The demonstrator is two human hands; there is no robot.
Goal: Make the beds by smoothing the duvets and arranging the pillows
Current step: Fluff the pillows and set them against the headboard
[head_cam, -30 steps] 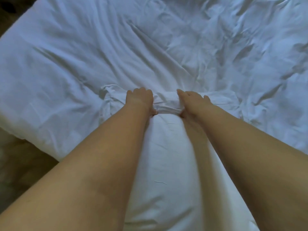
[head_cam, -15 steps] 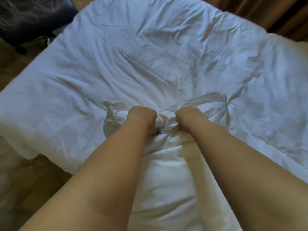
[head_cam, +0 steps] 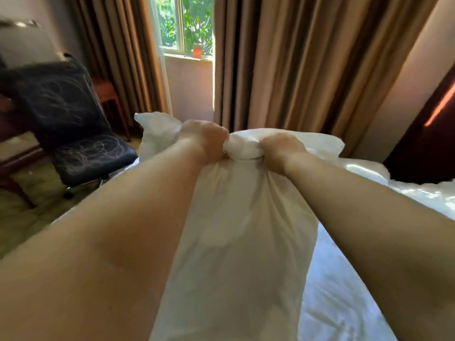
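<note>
A white pillow [head_cam: 236,242] hangs between my forearms, lifted off the bed. My left hand [head_cam: 204,139] and my right hand [head_cam: 280,148] are both fisted on the bunched open end of its case, close together at chest height. The loose corners of the case stick out to either side of the fists. The white duvet [head_cam: 344,291] lies rumpled on the bed below and to the right, partly hidden by the pillow and my arms.
A dark padded chair [head_cam: 73,134] stands left of the bed on a patterned carpet [head_cam: 29,210]. Brown curtains [head_cam: 307,57] frame a window [head_cam: 184,23] straight ahead. A dark wooden panel [head_cam: 426,134] is at the right.
Both hands closed on the end of the pillowcase and raised the pillow off the duvet. The view swung up from the bed to the window and curtains.
</note>
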